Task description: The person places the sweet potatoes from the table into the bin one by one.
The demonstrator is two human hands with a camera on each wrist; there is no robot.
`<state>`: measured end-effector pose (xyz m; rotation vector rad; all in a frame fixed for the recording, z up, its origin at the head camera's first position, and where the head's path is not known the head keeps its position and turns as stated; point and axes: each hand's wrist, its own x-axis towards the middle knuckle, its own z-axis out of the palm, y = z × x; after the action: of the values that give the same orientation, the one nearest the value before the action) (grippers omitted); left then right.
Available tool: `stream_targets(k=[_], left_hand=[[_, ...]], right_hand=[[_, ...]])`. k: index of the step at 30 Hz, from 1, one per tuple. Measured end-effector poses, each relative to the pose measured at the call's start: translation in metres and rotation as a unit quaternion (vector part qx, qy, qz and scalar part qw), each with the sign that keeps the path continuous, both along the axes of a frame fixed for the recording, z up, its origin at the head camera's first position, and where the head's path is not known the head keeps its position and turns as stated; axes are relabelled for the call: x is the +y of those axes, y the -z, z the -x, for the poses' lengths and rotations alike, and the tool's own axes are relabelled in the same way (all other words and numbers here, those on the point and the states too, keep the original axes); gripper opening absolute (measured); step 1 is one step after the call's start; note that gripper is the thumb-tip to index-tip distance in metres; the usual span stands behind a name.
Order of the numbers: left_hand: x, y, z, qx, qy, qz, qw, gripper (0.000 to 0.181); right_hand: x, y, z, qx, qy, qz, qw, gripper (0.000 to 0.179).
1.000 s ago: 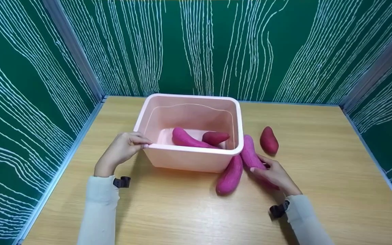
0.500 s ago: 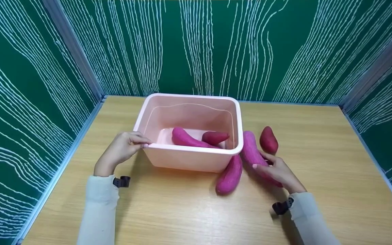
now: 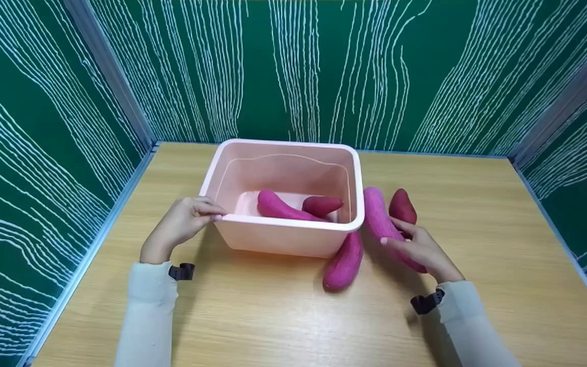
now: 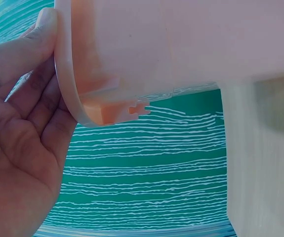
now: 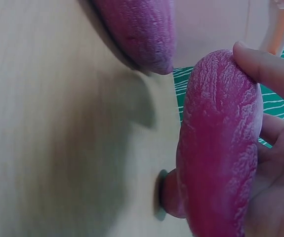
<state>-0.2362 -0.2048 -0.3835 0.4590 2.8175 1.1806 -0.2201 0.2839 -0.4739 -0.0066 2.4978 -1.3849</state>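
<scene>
In the head view my left hand (image 3: 181,224) pinches the near-left corner rim of a pink plastic bin (image 3: 278,238). The left wrist view shows the thumb (image 4: 47,24) on one side of that rim and fingers behind it. My right hand (image 3: 426,250) holds a long pink-purple sweet potato (image 3: 382,219) lengthwise, just right of the bin. The right wrist view has this sweet potato (image 5: 221,138) raised off the table, thumb near one end. Inside the bin lie another long pink-purple one (image 3: 281,206) and a short dark red sweet potato (image 3: 323,206).
Against the bin's near-right corner rests a third long pink-purple sweet potato (image 3: 343,267). A second short dark red one (image 3: 403,205) lies on the wooden table (image 3: 263,316), right behind my right hand. Green panels (image 3: 293,76) with white wavy lines wall the table in.
My right hand has lifted the long sweet potato and moved it slightly away from me and right, clear of the bin's corner. The left hand has stayed on the rim.
</scene>
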Motion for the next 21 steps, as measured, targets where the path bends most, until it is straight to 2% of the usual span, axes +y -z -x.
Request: stream_targets(k=[21], left_hand=[[0.002,-0.002,0.0,-0.026,-0.016,0.005,0.9995,0.019]], right_hand=[[0.003,-0.032,0.007,-0.007,0.003,-0.018,0.9998,0.09]])
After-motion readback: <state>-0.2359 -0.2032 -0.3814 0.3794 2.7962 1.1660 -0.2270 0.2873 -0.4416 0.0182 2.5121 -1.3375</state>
